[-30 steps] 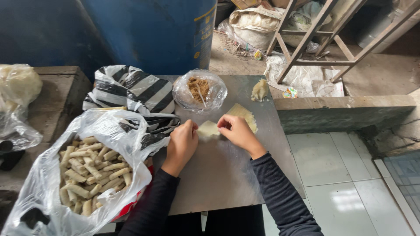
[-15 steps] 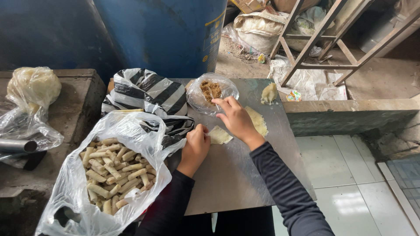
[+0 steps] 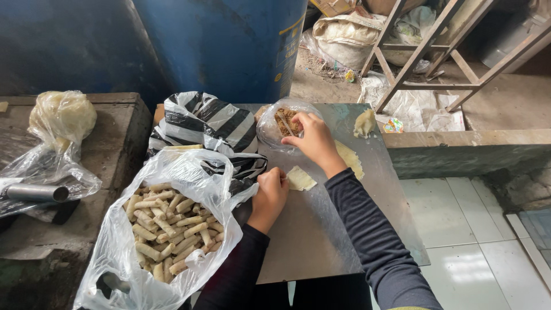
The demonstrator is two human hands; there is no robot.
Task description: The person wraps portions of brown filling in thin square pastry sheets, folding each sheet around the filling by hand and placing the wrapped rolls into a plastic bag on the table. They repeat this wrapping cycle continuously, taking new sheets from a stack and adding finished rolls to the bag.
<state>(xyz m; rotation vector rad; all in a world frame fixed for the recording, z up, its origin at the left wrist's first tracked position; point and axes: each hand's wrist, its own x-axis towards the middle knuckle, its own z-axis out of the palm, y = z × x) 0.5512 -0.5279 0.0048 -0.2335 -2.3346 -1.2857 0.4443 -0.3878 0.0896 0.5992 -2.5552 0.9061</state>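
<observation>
Reaching toward the far side of the metal sheet point(image 3: 321, 241), the right hand point(image 3: 313, 140) dips its fingers into a clear plastic bag point(image 3: 275, 123) holding brown minced filling, and seems to pinch a thin utensil handle there, though the grip is partly hidden. Its wrist bends forward, the dark sleeve running back toward the near edge. Nearer, the left hand point(image 3: 270, 192) lies loosely curled on the sheet, fingertips touching the left edge of a small pale wrapper point(image 3: 299, 179) that lies flat just beside it. A stack of similar pale wrappers point(image 3: 350, 158) sits right of the right forearm, partly covered by it, and a lump of dough point(image 3: 364, 122) rests farther off on the sheet's far right part. Left of the left hand, a large open clear bag point(image 3: 143, 235) is filled with many finished pale rolls point(image 3: 166, 227). Behind it lies a black-and-white striped bag point(image 3: 204, 123). Farther left, on a dark block point(image 3: 115, 143), sits another clear bag with a pale bundle point(image 3: 62, 117) and a metal tube point(image 3: 34, 192). A blue barrel point(image 3: 229, 46) stands at the far side.
</observation>
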